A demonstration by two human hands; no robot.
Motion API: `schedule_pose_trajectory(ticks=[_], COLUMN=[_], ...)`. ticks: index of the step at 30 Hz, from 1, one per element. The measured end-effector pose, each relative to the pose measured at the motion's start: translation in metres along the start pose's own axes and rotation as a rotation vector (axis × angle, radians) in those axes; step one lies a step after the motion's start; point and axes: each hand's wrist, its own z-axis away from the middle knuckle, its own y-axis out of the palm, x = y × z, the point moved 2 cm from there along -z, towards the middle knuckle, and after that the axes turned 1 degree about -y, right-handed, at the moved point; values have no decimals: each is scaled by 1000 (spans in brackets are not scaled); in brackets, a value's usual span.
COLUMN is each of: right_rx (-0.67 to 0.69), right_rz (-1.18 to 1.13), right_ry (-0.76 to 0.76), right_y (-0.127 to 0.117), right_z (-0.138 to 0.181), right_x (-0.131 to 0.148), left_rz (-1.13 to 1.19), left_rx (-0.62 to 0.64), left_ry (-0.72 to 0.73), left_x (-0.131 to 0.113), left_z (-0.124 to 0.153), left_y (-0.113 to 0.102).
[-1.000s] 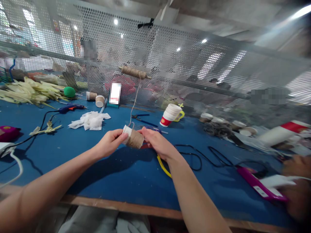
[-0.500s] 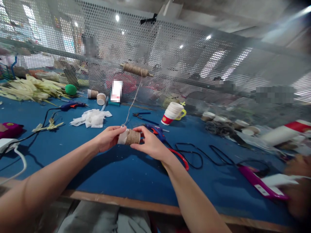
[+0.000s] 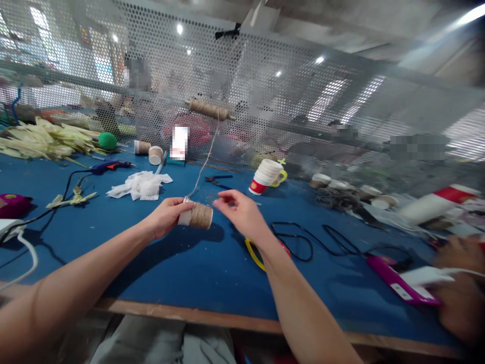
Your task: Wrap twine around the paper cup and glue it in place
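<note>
cup (image 3: pixel 196 216) in left hand (image 3: pixel 166 218), right hand (image 3: pixel 241 213) apart, twine (image 3: pixel 206 161) above

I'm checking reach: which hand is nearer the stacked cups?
Right. The right hand is left of the stacked cups, toward the viewer; the left hand, holding the twine-wrapped cup, is farther left.

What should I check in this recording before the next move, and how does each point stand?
1. Left hand gripping the cup: ok.
2. Twine strand running from the spool to the cup: ok, it meets it near the left thumb.
3. Twine covering the cup's whole side: not ok, a white part shows.
4. Right hand clear of the cup: ok.
5. Right hand's fingers empty: cannot tell, too blurred.
</note>
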Motion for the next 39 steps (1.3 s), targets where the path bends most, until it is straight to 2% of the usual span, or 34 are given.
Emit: schedule_pose_trajectory(ticks=[3,5,9,13,16,20,23,25,28,33,39], right_rx=[-150,-120,4,4,-26,-65,2,16,26,199,286], right_rz=[241,410,425,358,237,10,-284,-369,-376,-332,-183], right_ry=[276,384,502,571,566,467,392,350,301,276,204], right_y=[-26,-37,-34,-22,-22,-30,-34,-33,-28,-23,-26], right_z=[-14,-23,-35,-36,-33,-23,-10,0,14,27,34], right_x=[-24,-43,-80,-96,-90,-64,-42,-29,-18,-8,6], left_rz=[-74,-117,-190,-293,-341,-303,-289,-310,-326,-341,-352], left_rx=[-19,-1,24,41,45,104,193,230,231,197,196], left_ry=[23,35,49,95,98,37,3,-2,-16,-9,11], left_x=[3,5,9,9,9,7,3,0,-2,-3,-1], left_z=[0,0,0,-1,-1,1,3,4,4,1,-1], left_y=[1,2,2,0,-1,1,2,2,0,-2,-5])
